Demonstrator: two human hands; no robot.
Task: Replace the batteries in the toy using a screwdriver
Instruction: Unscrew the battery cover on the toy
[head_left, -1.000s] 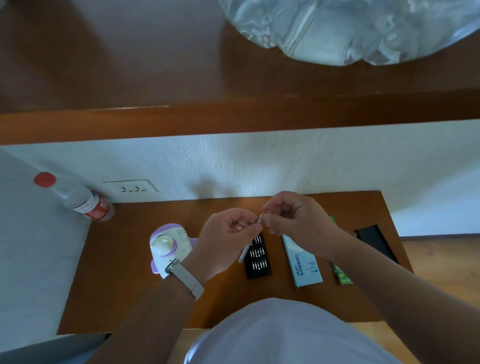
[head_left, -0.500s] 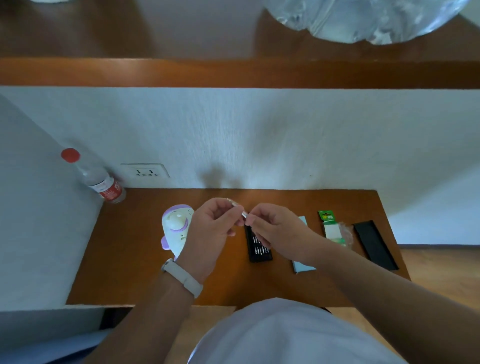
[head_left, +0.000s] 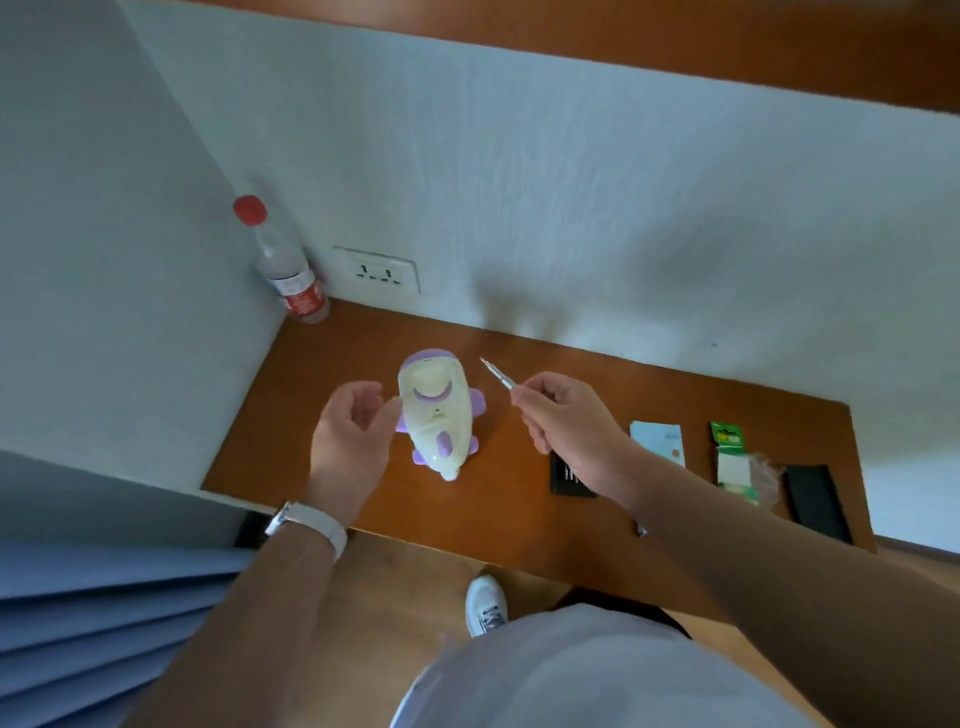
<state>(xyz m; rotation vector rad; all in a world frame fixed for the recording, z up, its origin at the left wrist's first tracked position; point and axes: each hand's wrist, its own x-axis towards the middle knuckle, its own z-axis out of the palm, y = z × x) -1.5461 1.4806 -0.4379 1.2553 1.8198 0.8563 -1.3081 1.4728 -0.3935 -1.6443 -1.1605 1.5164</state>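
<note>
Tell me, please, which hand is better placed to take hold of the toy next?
Probably the left hand: it is open and empty right beside the toy, while the right hand grips the screwdriver.

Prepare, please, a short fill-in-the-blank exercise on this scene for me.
1. The right hand grips the ____.
2. The left hand is beside the toy and holds ____.
3. The bottle in the corner has a ____ cap.
Missing words: screwdriver; nothing; red.
</note>
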